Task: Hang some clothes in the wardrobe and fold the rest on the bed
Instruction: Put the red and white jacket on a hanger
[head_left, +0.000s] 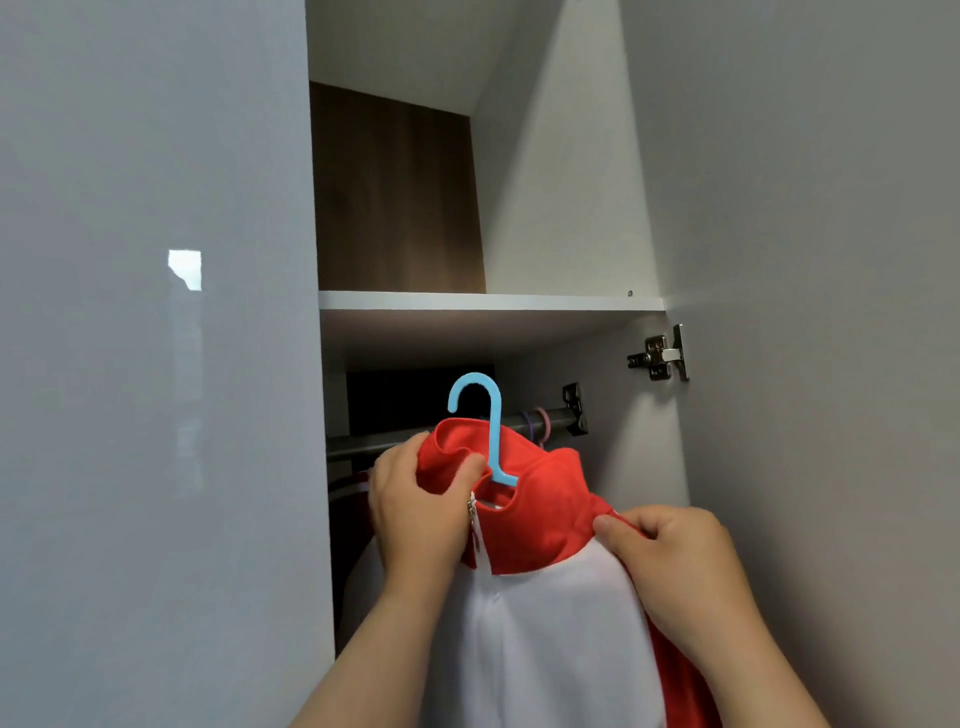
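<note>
A red and white zip jacket hangs on a light blue plastic hanger in front of the open wardrobe. The blue hook stands just in front of and above the dark metal rail; I cannot tell whether it touches the rail. My left hand grips the red collar on the left side, by the zip. At the jacket's right shoulder my right hand pinches the red fabric.
A white shelf runs above the rail. Purple and pink hanger hooks sit on the rail at the right. The open door with its hinge stands at the right, a glossy grey door panel at the left.
</note>
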